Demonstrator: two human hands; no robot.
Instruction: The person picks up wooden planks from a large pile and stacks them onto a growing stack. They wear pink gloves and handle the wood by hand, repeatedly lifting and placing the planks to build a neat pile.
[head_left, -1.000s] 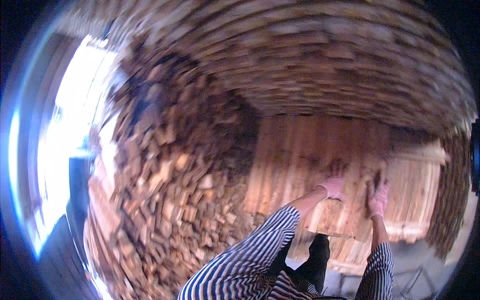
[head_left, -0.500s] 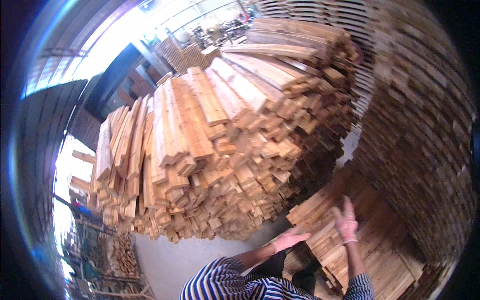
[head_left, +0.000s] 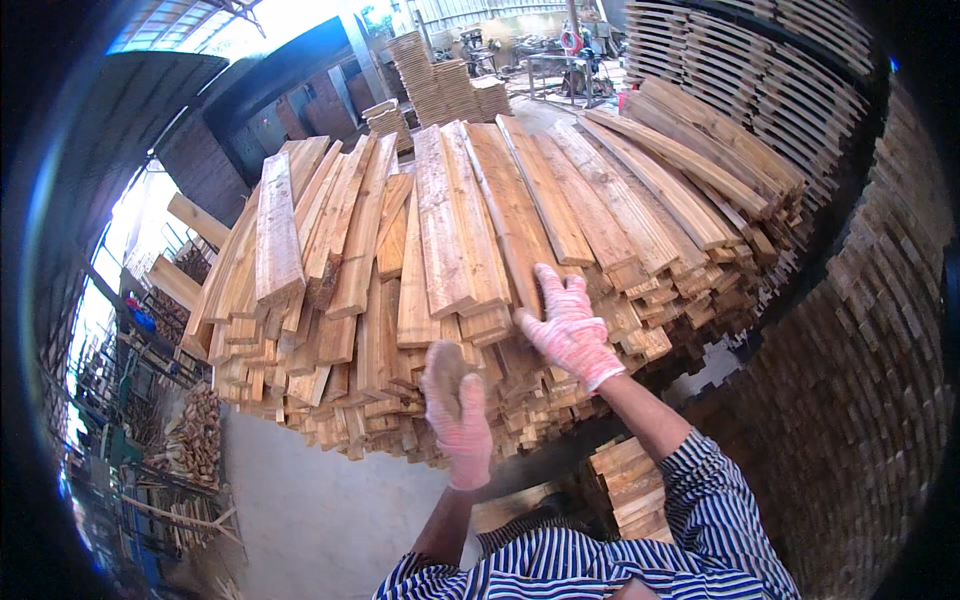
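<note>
Both my hands wear pale gloves with reddish palms. My right hand (head_left: 572,335) is at the near end of a long wooden board (head_left: 505,215) on top of a big pile of planks. Its thumb and fingers are spread, and it seems to touch the wood; whether it presses on it I cannot tell. My left hand (head_left: 460,425) is raised in front of the plank ends, left of the right hand. Its thumb stands apart from its slightly blurred fingers, with nothing seen between them. Beside that hand lies a board pair (head_left: 445,235) with ends jutting toward me.
A low stack of boards (head_left: 632,488) stands near my right side. Dark stacked timber (head_left: 830,400) rises like a wall at the right. Slatted stacks (head_left: 740,70) are at the back right. Racks with wood pieces (head_left: 195,430) stand left of the grey floor (head_left: 300,500).
The view has swung round toward the big pile. Both hands have moved from above the low board stack at the right to the near ends of the pile's planks.
</note>
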